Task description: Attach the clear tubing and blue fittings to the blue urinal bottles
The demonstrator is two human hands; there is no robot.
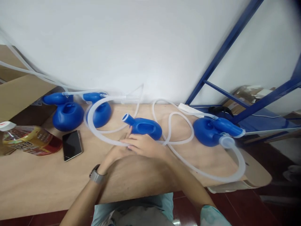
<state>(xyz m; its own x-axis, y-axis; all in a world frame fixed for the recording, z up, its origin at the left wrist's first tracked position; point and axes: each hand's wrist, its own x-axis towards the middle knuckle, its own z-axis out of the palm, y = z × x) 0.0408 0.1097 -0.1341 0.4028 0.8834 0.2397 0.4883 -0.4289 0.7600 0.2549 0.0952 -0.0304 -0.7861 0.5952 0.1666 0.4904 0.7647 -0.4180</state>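
My left hand (118,153), with a watch on its wrist, and my right hand (147,146) meet above the tabletop, fingers closed together and overlapping. The thick translucent hose (103,137) runs in between their fingers, where a small dark bit shows; its end is hidden. Just behind them a blue plastic urinal bottle (147,128) lies on its side, its open white-rimmed neck pointing up and left. One finger reaches to its neck. My right hand covers the bottle's near side, so whether it grips the bottle cannot be told.
Two more blue bottles (68,116) with tubes stand at the left, another blue bottle (204,131) at the right. A phone (72,145) and a drink bottle (33,140) lie left. Behind are a cardboard box (25,94), a white power strip (190,109) and a blue frame (225,44).
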